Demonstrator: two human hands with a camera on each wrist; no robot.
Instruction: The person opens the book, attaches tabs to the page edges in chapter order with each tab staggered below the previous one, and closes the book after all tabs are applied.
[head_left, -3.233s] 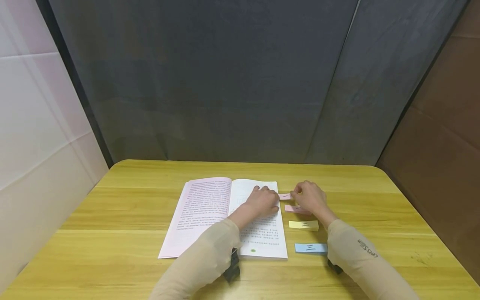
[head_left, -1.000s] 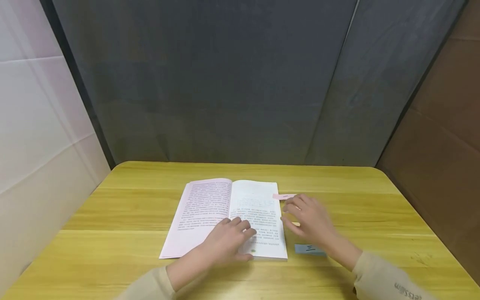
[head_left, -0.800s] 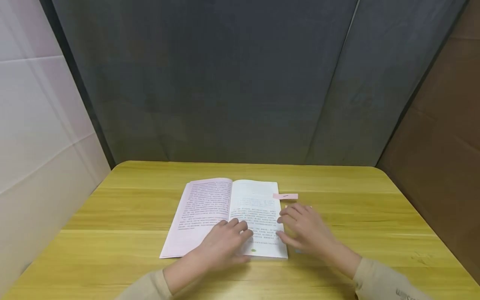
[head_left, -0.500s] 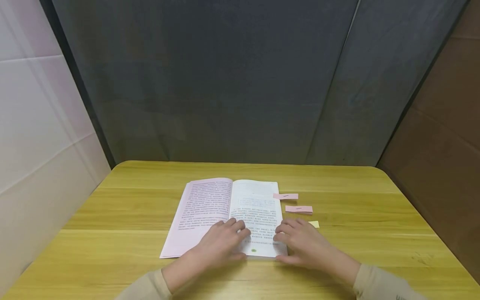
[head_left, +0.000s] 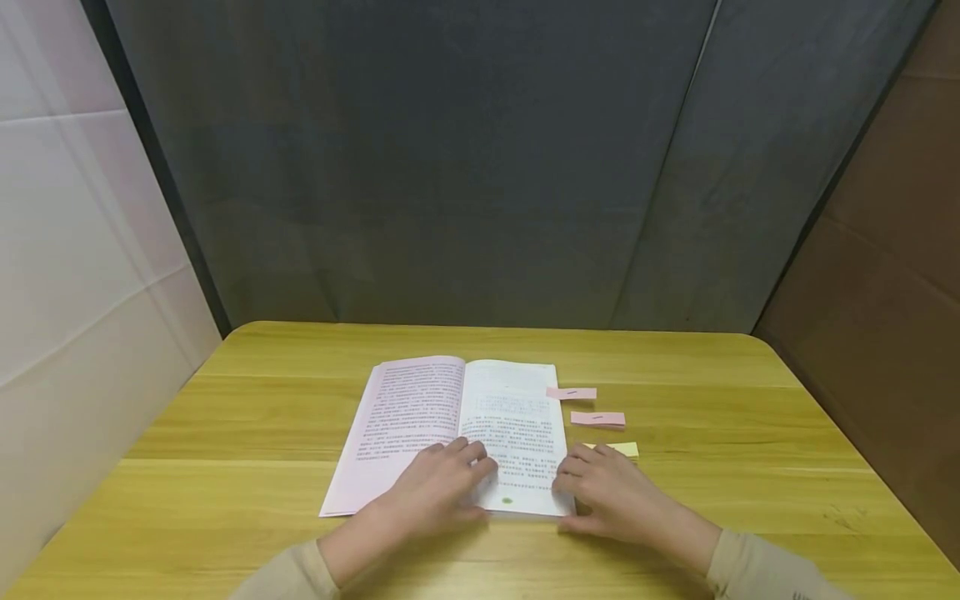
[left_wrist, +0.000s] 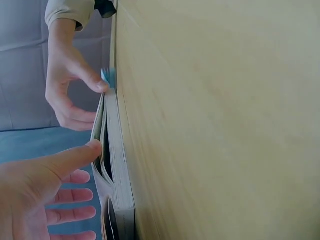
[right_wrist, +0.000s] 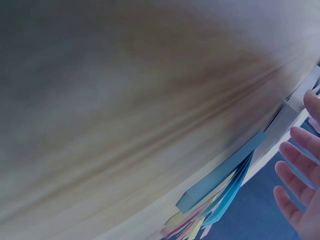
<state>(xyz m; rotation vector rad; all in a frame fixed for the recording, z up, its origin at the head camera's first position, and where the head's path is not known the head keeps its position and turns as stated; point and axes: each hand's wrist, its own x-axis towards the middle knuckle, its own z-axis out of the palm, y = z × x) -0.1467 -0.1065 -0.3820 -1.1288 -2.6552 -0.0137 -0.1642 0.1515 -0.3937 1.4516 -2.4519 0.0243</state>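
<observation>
Open book (head_left: 442, 417) lies flat on the table (head_left: 750, 467), 12 o'clock taken as away from the person. Left hand (head_left: 444, 483) rests at the book's 6 o'clock, fingers relaxed and spread over the pages, thumb at the near edge; it grips nothing. Right hand (head_left: 611, 492) is at the 4 o'clock corner, fingers apart and gripping nothing; its thumb perhaps meets the page edges, though the wrist views leave contact unclear.

Between 2 and 3 o'clock, 1 pink strip (head_left: 572, 393) overlaps the right page and juts past its edge. At 3 o'clock, clear of the page, lies a pink pad (head_left: 597, 419); just below it, a yellow pad (head_left: 621, 449), partly behind the right hand. A blue pad (right_wrist: 220, 172) lies near the 4 o'clock corner.

Handling, judged: book light, soft-covered and floppy; leaves thin, easily creased, likely to slide over each other. Best hold: thumb under the 4 o'clock corner, fingers above, away from the strip, which probably peels or bends easily.
</observation>
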